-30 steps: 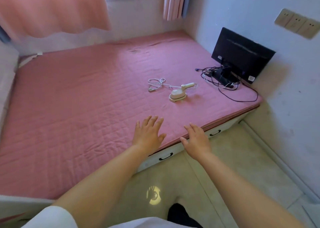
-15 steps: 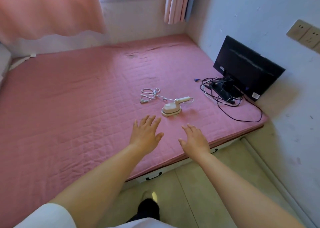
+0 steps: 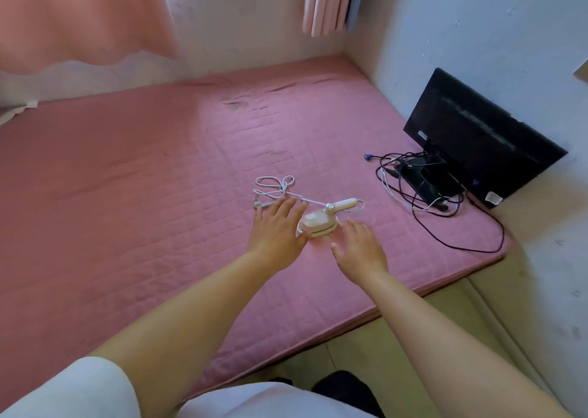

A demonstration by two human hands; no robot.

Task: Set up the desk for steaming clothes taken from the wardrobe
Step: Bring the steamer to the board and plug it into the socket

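Neither hand grips yet: left hand (image 3: 277, 227) and right hand (image 3: 358, 246), fingers spread, flank the steamer (image 3: 318, 222); advise grasping its handle (image 3: 345, 203), minding the cord (image 3: 274, 186).

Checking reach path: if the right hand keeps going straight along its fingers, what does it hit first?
Probably the white handheld steamer: the right hand points at its near side, fingers open. Depth is unclear from this one view.

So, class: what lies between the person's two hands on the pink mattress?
In the head view, the white handheld steamer sits on the pink mattress between the left hand and the right hand. Both hands are open, close beside it.
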